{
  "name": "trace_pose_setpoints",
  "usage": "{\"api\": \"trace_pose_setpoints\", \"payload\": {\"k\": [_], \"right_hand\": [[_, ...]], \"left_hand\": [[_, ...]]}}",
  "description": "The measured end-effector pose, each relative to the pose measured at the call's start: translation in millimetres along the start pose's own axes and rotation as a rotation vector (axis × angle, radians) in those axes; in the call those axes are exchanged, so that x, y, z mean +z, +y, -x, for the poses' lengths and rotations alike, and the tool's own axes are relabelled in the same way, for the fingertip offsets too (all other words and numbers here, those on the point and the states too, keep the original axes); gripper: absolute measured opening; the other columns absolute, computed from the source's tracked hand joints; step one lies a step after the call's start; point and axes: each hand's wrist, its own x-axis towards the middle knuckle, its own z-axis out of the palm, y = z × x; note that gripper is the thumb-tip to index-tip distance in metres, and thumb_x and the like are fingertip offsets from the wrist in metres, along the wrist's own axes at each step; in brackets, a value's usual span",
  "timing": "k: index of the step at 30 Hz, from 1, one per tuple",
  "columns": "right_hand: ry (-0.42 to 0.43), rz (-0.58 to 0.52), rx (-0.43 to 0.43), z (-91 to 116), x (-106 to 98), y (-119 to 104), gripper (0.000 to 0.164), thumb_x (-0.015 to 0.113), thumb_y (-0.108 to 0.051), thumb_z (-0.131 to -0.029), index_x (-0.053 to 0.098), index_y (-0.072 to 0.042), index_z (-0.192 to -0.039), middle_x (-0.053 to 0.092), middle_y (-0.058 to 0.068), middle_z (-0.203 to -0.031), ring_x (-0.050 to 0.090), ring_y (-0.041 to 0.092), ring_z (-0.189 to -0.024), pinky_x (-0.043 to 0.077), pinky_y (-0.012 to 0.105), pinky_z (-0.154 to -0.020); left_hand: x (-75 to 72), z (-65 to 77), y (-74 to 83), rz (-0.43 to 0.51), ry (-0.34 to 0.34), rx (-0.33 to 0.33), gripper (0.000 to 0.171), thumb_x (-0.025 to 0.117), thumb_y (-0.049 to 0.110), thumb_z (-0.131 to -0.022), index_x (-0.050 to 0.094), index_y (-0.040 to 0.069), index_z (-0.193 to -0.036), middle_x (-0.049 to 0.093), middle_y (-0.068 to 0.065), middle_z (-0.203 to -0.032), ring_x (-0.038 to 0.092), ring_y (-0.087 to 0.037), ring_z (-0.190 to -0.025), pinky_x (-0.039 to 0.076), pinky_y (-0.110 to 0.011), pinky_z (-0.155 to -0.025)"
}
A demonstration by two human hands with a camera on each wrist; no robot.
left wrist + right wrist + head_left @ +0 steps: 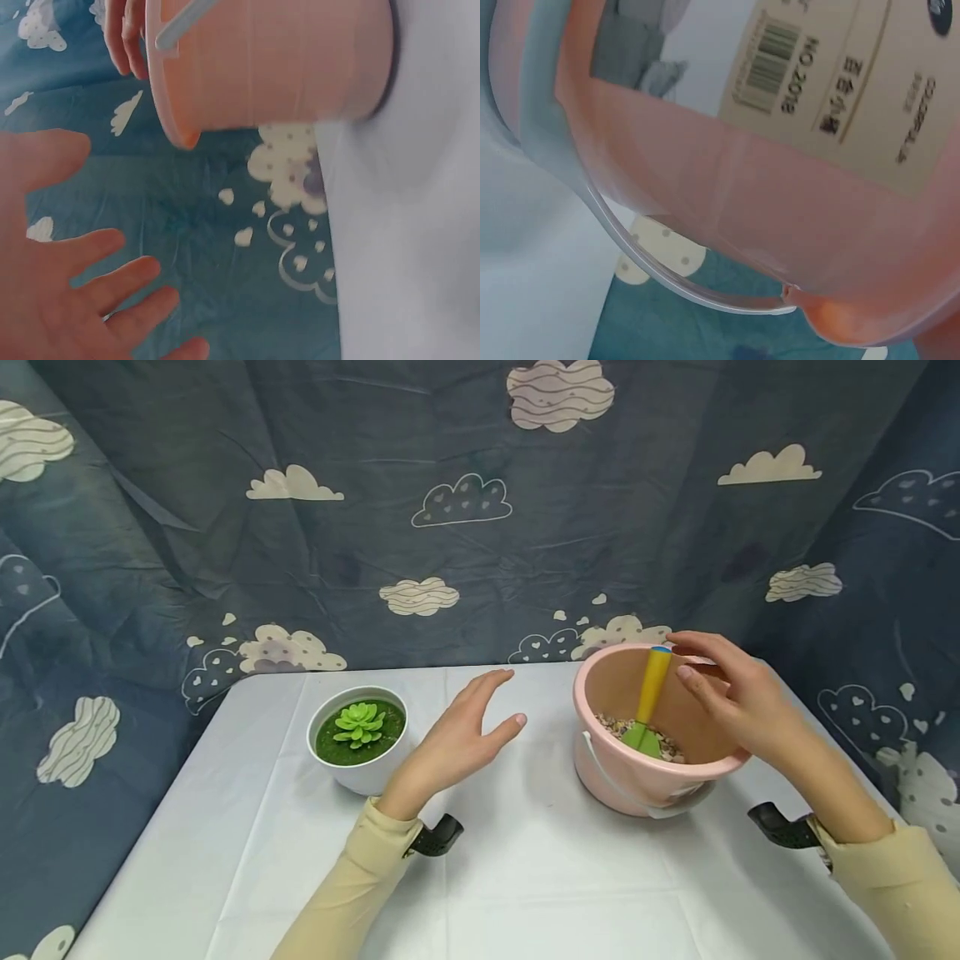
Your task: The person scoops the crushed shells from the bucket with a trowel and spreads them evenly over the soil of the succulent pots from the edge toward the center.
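On the right of the head view stands a pink bucket (611,777) with a pale handle hanging down its side. Small mixed-colour pebbles (671,747) lie in it. A small shovel (652,689) with a yellow grip, blue tip and green blade leans upright, blade among the pebbles. My right hand (738,697) is over the bucket's right rim, fingers loosely bent beside the grip's top; whether it touches is unclear. My left hand (459,735) hovers between bucket and plant, holding nothing; the left wrist view shows its fingers (135,281) spread.
A white pot (367,774) with a green succulent (360,724) stands on the left of the table, close to my left forearm. White cloth (562,893) covers the table. A dark curtain (360,552) with cloud prints hangs behind and at both sides.
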Motion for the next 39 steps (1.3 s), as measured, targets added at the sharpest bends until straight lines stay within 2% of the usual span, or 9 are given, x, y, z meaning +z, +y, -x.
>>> {"api": "trace_pose_setpoints", "payload": {"k": [5,9,12,15,17,24,32,35,39], "right_hand": [[-0.054,-0.06,0.124,-6,-5,7,0.045,0.063,-0.015,-0.098,0.052,-0.016,-0.142,0.055,0.01,-0.134,0.055,0.035,-0.117,0.038,0.001,-0.08],[-0.107,-0.057,0.194,-12,-7,10,0.044,0.058,-0.021,-0.101,0.05,-0.014,-0.144,0.051,0.012,-0.139,0.053,0.037,-0.12,0.04,0.004,-0.082],[-0.15,-0.059,0.229,-17,-8,12,0.044,0.056,-0.024,-0.102,0.048,-0.012,-0.144,0.049,0.015,-0.14,0.052,0.039,-0.122,0.048,0.027,-0.094],[-0.202,-0.073,0.25,-21,-7,15,0.045,0.053,-0.024,-0.103,0.046,-0.01,-0.145,0.048,0.019,-0.141,0.05,0.042,-0.124,0.043,0.055,-0.096],[-0.234,-0.086,0.256,-22,-7,16,0.045,0.052,-0.023,-0.103,0.045,-0.008,-0.145,0.048,0.02,-0.141,0.049,0.044,-0.124,0.042,0.059,-0.095],[-0.27,-0.081,0.245,-24,-3,19,0.043,0.052,-0.018,-0.103,0.046,-0.004,-0.144,0.052,0.021,-0.138,0.053,0.045,-0.121,0.045,0.054,-0.092],[-0.216,-0.036,0.213,-21,1,19,0.038,0.057,-0.011,-0.1,0.055,-0.006,-0.138,0.058,0.019,-0.131,0.057,0.043,-0.116,0.046,0.053,-0.092],[-0.18,-0.057,0.197,-19,2,18,0.036,0.06,-0.008,-0.099,0.058,-0.006,-0.135,0.059,0.016,-0.127,0.06,0.039,-0.112,0.051,0.031,-0.09],[-0.151,-0.088,0.191,-17,3,19,0.037,0.062,-0.007,-0.097,0.058,-0.007,-0.133,0.059,0.013,-0.124,0.061,0.032,-0.108,0.041,0.004,-0.081]], "left_hand": [[11.7,-9.4,3.7,0.165,-0.032,-0.019,0.061,0.058,0.044,-0.097,0.037,0.024,-0.151,0.036,0.005,-0.152,0.033,-0.014,-0.139,0.033,-0.041,-0.109],[23.1,-16.5,7.7,0.334,-0.095,-0.043,0.059,0.059,0.045,-0.097,0.039,0.027,-0.149,0.038,0.009,-0.15,0.034,-0.012,-0.138,0.032,-0.044,-0.11],[30.3,-22.0,9.8,0.442,-0.129,-0.057,0.057,0.06,0.043,-0.096,0.039,0.029,-0.148,0.038,0.011,-0.149,0.035,-0.013,-0.138,0.033,-0.046,-0.109],[36.8,-27.3,11.3,0.522,-0.14,-0.072,0.057,0.062,0.041,-0.095,0.04,0.032,-0.147,0.039,0.009,-0.149,0.035,-0.018,-0.138,0.036,-0.045,-0.107],[40.9,-30.5,12.6,0.579,-0.15,-0.081,0.057,0.064,0.04,-0.095,0.04,0.033,-0.147,0.039,0.005,-0.15,0.036,-0.021,-0.138,0.038,-0.042,-0.105],[55.0,-39.2,20.1,0.764,-0.227,-0.065,0.062,0.065,0.032,-0.094,0.039,0.027,-0.15,0.039,0.001,-0.149,0.043,-0.018,-0.132,0.043,-0.035,-0.1],[70.5,-47.9,22.8,0.73,-0.204,-0.051,0.076,0.073,0.03,-0.088,0.034,0.03,-0.153,0.034,0.005,-0.153,0.044,-0.016,-0.129,0.042,-0.038,-0.098],[73.8,-51.1,22.7,0.746,-0.202,-0.065,0.081,0.075,0.03,-0.086,0.031,0.032,-0.154,0.031,0.01,-0.154,0.04,-0.018,-0.133,0.041,-0.04,-0.1],[75.1,-55.5,21.9,0.765,-0.211,-0.077,0.085,0.076,0.028,-0.083,0.03,0.033,-0.154,0.03,0.016,-0.153,0.036,-0.021,-0.137,0.039,-0.039,-0.101]]}}
